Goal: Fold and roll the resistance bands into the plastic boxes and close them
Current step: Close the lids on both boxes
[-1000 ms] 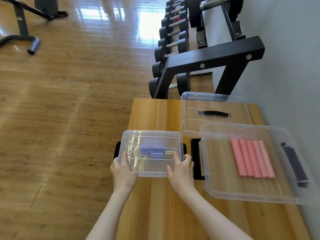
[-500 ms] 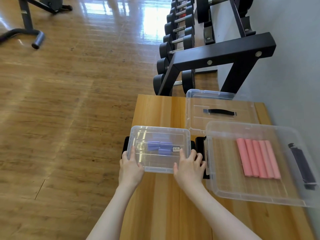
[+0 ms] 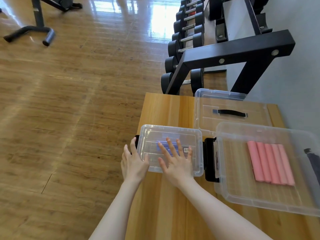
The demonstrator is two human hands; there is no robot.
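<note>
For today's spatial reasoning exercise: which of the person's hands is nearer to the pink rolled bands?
Right. The right hand lies over the small box's lid, closer to the pink rolled bands; the left hand is at that box's far left edge.

The right hand (image 3: 174, 160) covers most of the purple bands (image 3: 161, 146) inside the small box (image 3: 171, 135); their count cannot be determined. The label (image 3: 185, 150) on its lid is too small to read. The large box (image 3: 259, 200) is cut off at the right edge, as is its black latch (image 3: 314, 161). The dumbbell rack (image 3: 239, 51) runs past the far edge. Both forearms leave the frame at the near edge.
</note>
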